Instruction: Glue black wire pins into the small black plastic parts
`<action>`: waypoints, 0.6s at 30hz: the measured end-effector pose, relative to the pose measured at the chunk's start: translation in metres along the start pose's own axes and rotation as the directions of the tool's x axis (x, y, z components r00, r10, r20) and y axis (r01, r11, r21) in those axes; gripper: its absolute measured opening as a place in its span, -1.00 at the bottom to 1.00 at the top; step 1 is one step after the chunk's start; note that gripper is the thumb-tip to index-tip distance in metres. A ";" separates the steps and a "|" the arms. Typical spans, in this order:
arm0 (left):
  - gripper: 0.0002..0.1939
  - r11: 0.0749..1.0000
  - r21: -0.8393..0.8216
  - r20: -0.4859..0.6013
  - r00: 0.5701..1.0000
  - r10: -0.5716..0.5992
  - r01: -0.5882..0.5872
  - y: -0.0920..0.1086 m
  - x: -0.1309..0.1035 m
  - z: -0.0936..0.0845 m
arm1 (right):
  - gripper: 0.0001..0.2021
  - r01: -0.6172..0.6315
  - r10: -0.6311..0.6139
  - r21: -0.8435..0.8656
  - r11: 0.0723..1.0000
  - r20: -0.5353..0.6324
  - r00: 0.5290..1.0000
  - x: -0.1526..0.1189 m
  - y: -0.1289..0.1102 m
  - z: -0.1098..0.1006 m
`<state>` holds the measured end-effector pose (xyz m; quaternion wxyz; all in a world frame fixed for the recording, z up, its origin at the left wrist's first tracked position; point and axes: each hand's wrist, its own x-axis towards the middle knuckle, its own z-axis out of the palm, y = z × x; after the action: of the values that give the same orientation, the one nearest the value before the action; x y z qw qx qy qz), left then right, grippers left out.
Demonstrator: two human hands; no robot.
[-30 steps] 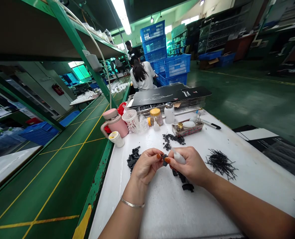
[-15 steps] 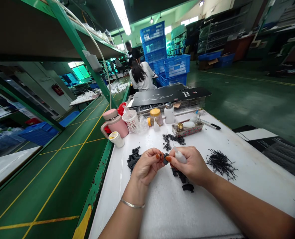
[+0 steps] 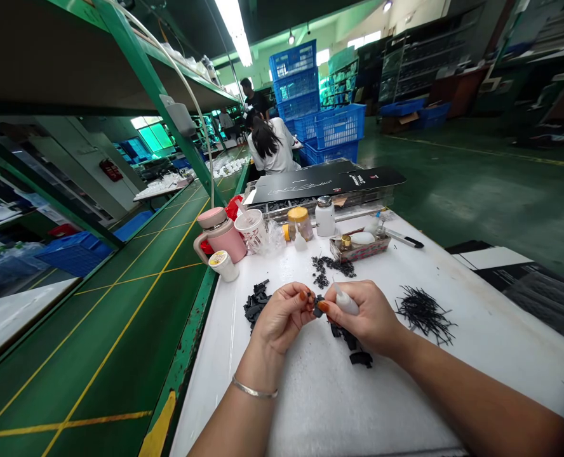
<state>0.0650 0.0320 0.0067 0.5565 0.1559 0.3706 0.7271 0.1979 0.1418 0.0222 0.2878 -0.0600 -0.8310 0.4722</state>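
Note:
Both my hands meet above the white table, with a small black part (image 3: pixel 318 306) between their fingertips. My left hand (image 3: pixel 284 315) is closed in a pinch at the part's left side; its exact grip is partly hidden. My right hand (image 3: pixel 370 316) is wrapped round a small white squeeze bottle (image 3: pixel 347 302) whose thin nozzle points up and left. The right thumb and finger also touch the black part. Below the hands lie several black curved pieces (image 3: pixel 359 359). More black pieces (image 3: pixel 255 303) are heaped left of my left hand. Tiny black rings (image 3: pixel 332 266) are scattered beyond the hands.
A pile of thin black sticks (image 3: pixel 425 311) lies at right. Behind stand a pink mug (image 3: pixel 225 238), a plastic cup (image 3: pixel 251 231), a yellow-lidded jar (image 3: pixel 300 223), a white bottle (image 3: pixel 324 217) and a small box (image 3: pixel 361 247). A green conveyor (image 3: pixel 134 317) runs along the left.
Hands, part and bottle keep almost the same pose. The whole view has shifted very slightly.

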 end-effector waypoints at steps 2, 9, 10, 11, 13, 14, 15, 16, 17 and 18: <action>-0.76 1.000 0.006 -0.010 1.000 -0.003 0.003 0.000 -0.001 0.001 | -0.73 0.002 -0.002 0.000 1.000 0.004 1.000 0.000 0.000 0.000; -0.76 1.000 0.013 0.007 1.000 -0.010 0.010 0.000 0.000 0.001 | -0.73 -0.008 0.008 0.004 1.000 0.009 1.000 -0.001 0.000 0.001; -0.76 1.000 0.013 0.010 1.000 -0.009 0.009 -0.001 0.000 0.000 | -0.73 -0.009 0.009 0.005 1.000 0.012 1.000 -0.001 -0.001 0.001; -0.76 1.000 0.011 0.013 1.000 -0.008 0.008 -0.001 0.000 0.000 | -0.73 -0.009 0.009 0.008 1.000 0.014 1.000 -0.001 -0.001 0.001; -0.77 1.000 0.005 0.016 1.000 -0.006 0.006 -0.001 0.000 0.000 | -0.73 -0.010 0.010 0.012 1.000 0.015 1.000 -0.001 -0.001 0.001; -0.77 1.000 0.004 0.015 1.000 -0.006 0.006 0.000 0.000 0.000 | -0.73 -0.012 0.012 0.012 1.000 0.013 1.000 -0.001 -0.001 0.001; -0.77 1.000 0.004 0.013 1.000 -0.008 0.008 0.000 0.000 0.000 | -0.73 -0.013 0.013 0.013 1.000 0.011 1.000 0.000 0.000 0.001; -0.77 1.000 0.005 0.011 1.000 -0.009 0.009 0.000 0.000 0.000 | -0.73 -0.015 0.015 0.012 1.000 0.008 1.000 0.000 0.000 0.001; -0.77 1.000 0.005 0.009 1.000 -0.009 0.009 0.000 0.000 0.000 | -0.73 -0.015 0.014 0.011 1.000 0.006 1.000 0.000 0.000 0.001; -0.77 1.000 0.005 0.007 1.000 -0.008 0.008 0.000 -0.001 0.000 | -0.73 -0.014 0.014 0.013 1.000 0.005 1.000 0.000 0.000 0.001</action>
<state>0.0651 0.0315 0.0074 0.5603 0.1583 0.3711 0.7234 0.1973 0.1408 0.0217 0.2828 -0.0626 -0.8283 0.4795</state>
